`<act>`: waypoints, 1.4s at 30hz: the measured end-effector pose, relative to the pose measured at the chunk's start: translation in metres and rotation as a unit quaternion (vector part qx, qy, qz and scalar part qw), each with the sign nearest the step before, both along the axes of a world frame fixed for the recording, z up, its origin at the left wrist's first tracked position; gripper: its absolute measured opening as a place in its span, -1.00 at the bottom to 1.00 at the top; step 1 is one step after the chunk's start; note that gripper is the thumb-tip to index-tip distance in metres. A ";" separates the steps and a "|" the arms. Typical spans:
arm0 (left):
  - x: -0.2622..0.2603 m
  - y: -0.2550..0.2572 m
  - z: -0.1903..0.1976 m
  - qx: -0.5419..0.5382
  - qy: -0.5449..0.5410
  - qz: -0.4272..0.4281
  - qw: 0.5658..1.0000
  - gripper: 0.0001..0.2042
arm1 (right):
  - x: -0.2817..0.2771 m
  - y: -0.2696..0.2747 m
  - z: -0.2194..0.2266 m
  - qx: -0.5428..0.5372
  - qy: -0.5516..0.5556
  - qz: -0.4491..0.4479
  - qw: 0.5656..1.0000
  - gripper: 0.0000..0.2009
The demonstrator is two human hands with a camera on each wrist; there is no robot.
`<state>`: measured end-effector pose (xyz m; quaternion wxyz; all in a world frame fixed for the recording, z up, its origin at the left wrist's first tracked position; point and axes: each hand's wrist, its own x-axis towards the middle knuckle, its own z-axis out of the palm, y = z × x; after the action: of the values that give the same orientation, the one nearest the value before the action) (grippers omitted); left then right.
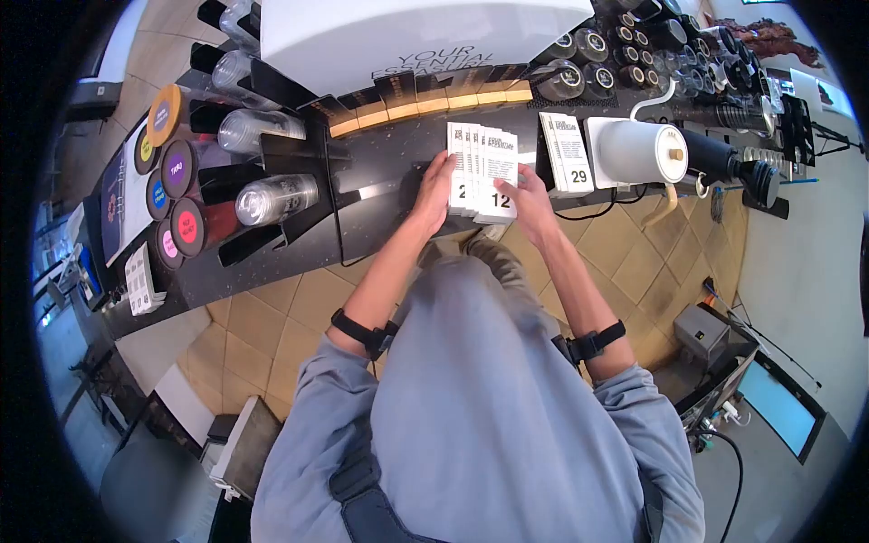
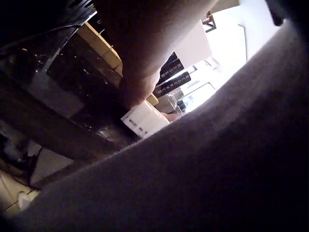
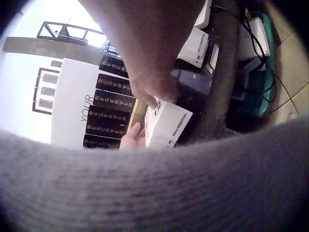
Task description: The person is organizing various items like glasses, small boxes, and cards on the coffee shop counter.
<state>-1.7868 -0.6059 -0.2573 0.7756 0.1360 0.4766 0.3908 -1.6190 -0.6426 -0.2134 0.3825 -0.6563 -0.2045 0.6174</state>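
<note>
Gripped at opposite side edges by the left hand and right hand, the number cards look light, stiff and slidy, best squared between both palms.

Black RESERVED signs stand before a white box, labelled tubs and clear cups farther left.

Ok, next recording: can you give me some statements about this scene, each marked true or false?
1. The right-hand grip is on the cards marked 12. True.
2. In the head view, the cards marked 29 lie left of the white kettle. True.
3. The left-hand grip is on the cards marked 29. False: it is at the fanned cards, left of the 12.
4. The TARO label is green. False: it is purple.
5. The black signs read RESERVED. True.
</note>
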 end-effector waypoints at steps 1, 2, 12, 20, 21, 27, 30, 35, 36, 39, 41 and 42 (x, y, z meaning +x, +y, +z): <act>0.000 0.001 0.002 0.001 -0.001 -0.002 1.000 -0.67 | -0.001 -0.001 -0.006 0.001 -0.001 -0.002 1.000 -0.51; 0.000 0.001 0.004 0.010 -0.005 -0.031 0.999 -0.63 | -0.004 -0.002 -0.015 0.038 -0.053 0.031 0.997 -0.55; 0.015 0.007 0.005 0.059 -0.009 -0.085 0.995 -0.48 | 0.053 0.014 0.019 0.213 -0.610 0.161 0.746 -0.44; 0.034 0.006 -0.003 0.041 -0.052 -0.089 0.994 -0.49 | 0.076 0.017 0.009 0.042 -0.534 0.178 0.826 -0.25; 0.035 0.008 0.000 0.042 -0.052 -0.090 0.994 -0.49 | 0.073 0.016 0.009 0.042 -0.534 0.177 0.826 -0.25; 0.022 0.013 0.009 0.097 0.076 -0.104 0.987 -0.55 | 0.063 0.009 0.001 0.084 -0.414 0.157 0.893 -0.22; 0.005 0.017 0.008 0.103 0.165 -0.094 0.976 -0.52 | 0.060 0.008 0.016 0.068 -0.259 0.098 0.958 -0.21; -0.009 0.021 0.005 0.094 0.270 -0.125 0.950 -0.37 | 0.064 0.008 0.004 0.002 -0.159 0.038 0.987 -0.18; -0.009 0.021 0.024 0.112 0.304 -0.142 0.935 -0.37 | 0.063 0.006 0.002 0.008 -0.134 0.009 0.991 -0.17; -0.008 0.013 0.044 0.234 0.446 -0.119 0.856 -0.36 | 0.059 0.004 0.006 -0.005 -0.070 -0.030 0.997 -0.24; -0.009 0.006 0.055 0.331 0.541 -0.075 0.769 -0.36 | 0.055 0.003 0.006 -0.004 -0.060 -0.032 0.998 -0.27; -0.010 0.007 0.079 0.392 0.503 -0.051 0.769 -0.38 | 0.054 0.002 0.006 -0.004 -0.051 -0.033 0.998 -0.30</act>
<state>-1.7967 -0.5994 -0.1788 0.3231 0.6294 0.5965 0.3790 -1.5650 -0.6410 -0.2078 0.3896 -0.6945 -0.1996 0.5710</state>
